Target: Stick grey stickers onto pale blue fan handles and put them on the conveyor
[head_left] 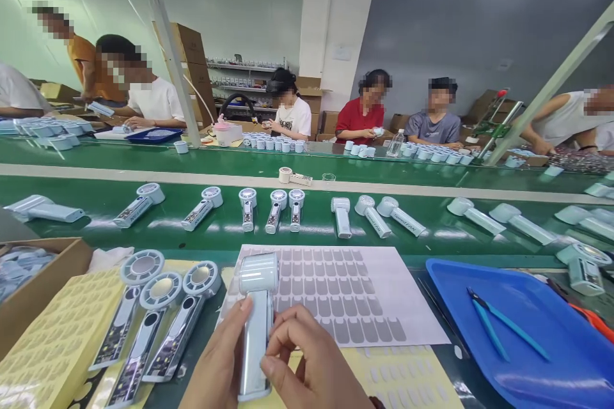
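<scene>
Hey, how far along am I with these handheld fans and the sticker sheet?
Done: fans lie in a row on the green belt, and the sticker sheet shows bare spots. In hand: left hand and right hand hold one handheld fan. Left: three fans wait beside it.

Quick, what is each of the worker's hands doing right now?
Left hand: closed around the pale blue handheld fan, holding it upright.
Right hand: fingers curled, fingertips touching the fan's handle; a full grip cannot be told.
</scene>
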Demonstrator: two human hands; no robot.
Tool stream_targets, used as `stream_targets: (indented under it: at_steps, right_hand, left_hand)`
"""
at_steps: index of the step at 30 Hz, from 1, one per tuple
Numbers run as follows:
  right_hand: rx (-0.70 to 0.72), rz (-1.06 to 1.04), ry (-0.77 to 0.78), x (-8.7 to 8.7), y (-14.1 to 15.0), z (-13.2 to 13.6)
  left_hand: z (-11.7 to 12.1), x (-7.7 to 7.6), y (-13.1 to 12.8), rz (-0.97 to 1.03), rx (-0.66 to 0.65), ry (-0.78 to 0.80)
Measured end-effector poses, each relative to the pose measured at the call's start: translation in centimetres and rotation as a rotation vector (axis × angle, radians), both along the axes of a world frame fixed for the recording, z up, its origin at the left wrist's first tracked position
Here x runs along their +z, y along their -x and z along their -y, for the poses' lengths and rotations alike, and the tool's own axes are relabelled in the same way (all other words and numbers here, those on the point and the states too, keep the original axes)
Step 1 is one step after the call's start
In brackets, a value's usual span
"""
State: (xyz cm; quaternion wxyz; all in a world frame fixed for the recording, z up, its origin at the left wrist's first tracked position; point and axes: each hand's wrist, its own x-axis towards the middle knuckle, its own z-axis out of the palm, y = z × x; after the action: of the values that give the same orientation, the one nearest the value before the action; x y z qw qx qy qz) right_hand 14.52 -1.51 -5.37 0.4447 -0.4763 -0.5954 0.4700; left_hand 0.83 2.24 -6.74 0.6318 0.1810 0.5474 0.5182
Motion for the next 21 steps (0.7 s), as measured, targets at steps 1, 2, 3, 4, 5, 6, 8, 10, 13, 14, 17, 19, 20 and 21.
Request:
stream_targets:
  at_steps: [1,2,3,4,5,6,8,10,13,14,17,19,20,21]
  right_hand:
    - [-0.008,0.025,0.006,0.2,-0.1,-0.1]
    - [-0.017,0.048,0.014,0.3,-0.2,-0.2]
    - [-0.024,0.069,0.024,0.5,-0.4,-0.3]
    - [-0.026,0.089,0.030,0.6,-0.5,-0.4]
    - [-0.024,0.106,0.031,0.7,-0.6,-0.4]
    - [-0.020,0.119,0.029,0.8,-0.7,-0.5]
    - [-0.010,0.133,0.029,1.0,-1.0,-0.6]
    - [-0.016,0.132,0.030,1.2,-1.2,-0.8]
    - [-0.033,0.133,0.038,1.4,-1.4,-1.0]
    - [-0.035,0.142,0.038,1.3,-1.5,-1.1]
    - [-0.040,0.226,0.013,0.8,-1.5,-1.3]
    - [-0.056,0.318,-0.045,0.2,-1.6,-1.5]
    - [-0.070,0.344,-0.081,-0.1,-1.6,-1.5]
    - [-0.086,0.337,-0.119,-0.4,-1.7,-1.5]
  left_hand:
    - [-0.1,0.1,-0.2,-0.006,0.008,0.000]
    - [-0.2,0.3,-0.5,-0.002,0.014,0.017]
    - [-0.3,0.6,-0.8,0.003,0.022,0.032]
    - [-0.4,0.9,-1.0,0.007,0.029,0.045]
    - [-0.4,1.3,-1.3,0.005,0.042,0.064]
    - [-0.4,1.6,-1.6,0.001,0.048,0.081]
    - [-0.6,2.0,-2.0,-0.006,0.036,0.091]
    - [-0.7,2.1,-2.4,0.001,0.020,0.091]
    - [-0.8,1.9,-2.7,-0.006,0.040,0.075]
    - [-0.9,1.9,-2.9,-0.014,0.051,0.072]
    - [-1.1,1.7,-3.1,-0.030,0.051,0.072]
    - [-1.4,1.6,-3.3,-0.035,0.036,0.071]
    - [-1.6,1.6,-3.3,-0.034,0.020,0.069]
    - [-1.9,1.7,-3.4,-0.027,-0.002,0.068]
